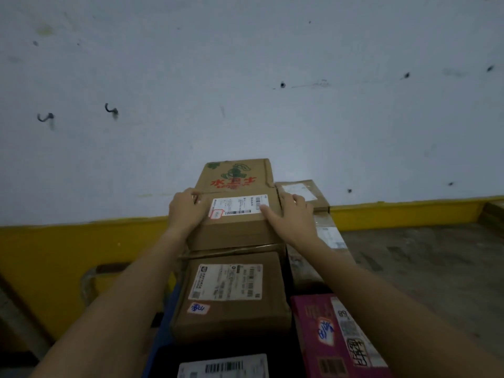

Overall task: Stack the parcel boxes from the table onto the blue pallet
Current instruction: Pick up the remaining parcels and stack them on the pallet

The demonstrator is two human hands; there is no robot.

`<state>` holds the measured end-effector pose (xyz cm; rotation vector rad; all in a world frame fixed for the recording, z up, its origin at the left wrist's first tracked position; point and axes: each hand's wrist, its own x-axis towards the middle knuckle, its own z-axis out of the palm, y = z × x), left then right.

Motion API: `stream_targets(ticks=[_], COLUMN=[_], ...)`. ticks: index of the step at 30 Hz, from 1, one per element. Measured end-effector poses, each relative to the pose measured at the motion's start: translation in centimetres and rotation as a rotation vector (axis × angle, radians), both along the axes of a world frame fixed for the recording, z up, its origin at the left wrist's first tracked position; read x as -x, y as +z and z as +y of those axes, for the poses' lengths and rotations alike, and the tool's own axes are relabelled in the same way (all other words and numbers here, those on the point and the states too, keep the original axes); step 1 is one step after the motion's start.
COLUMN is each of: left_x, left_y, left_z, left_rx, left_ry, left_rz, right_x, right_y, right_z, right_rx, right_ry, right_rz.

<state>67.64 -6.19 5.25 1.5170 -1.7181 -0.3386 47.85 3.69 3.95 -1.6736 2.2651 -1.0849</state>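
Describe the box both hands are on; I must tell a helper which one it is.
Find the white wall with the yellow band along its foot. A stack of parcels stands against it, and the box is the top one. Only it has red characters and a green drawing printed above its white label.

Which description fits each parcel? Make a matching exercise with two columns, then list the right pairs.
Things
1. box with green and red print
2. brown box with handwritten sticker
3. magenta box
4. black parcel

Descriptions
A. at the bottom edge, white barcode label
B. lower right, under the right forearm
C. held by both hands
D. just nearer than the held box

Pairs: 1-C, 2-D, 3-B, 4-A
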Motion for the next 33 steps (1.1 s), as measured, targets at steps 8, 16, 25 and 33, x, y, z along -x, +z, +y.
stream_targets(ticks=[8, 16, 25, 33], left_x=[4.5, 13.6, 28.5, 42.7], left_y=[2.4, 2.1, -1.6, -5.0], left_z=[4.0, 11.4, 20.1, 23.4], left_rx=[0.157, 0.151, 0.04, -0.124], left_ry=[-0.017, -0.108, -0.196, -0.402], left_rz=[0.034, 0.092, 0.126, 0.036], right_x=[7.2, 17.2, 30.5, 40.7], right_y=[0.0, -0.6, -4.9, -7.3], right_z=[5.5, 12.6, 22.0, 27.3], right_rx=[-0.011, -0.042, -0.174, -0.225], right_ry=[-0.033, 0.01, 0.011, -0.069], right_rz=[0.004, 0.005, -0.05, -0.073])
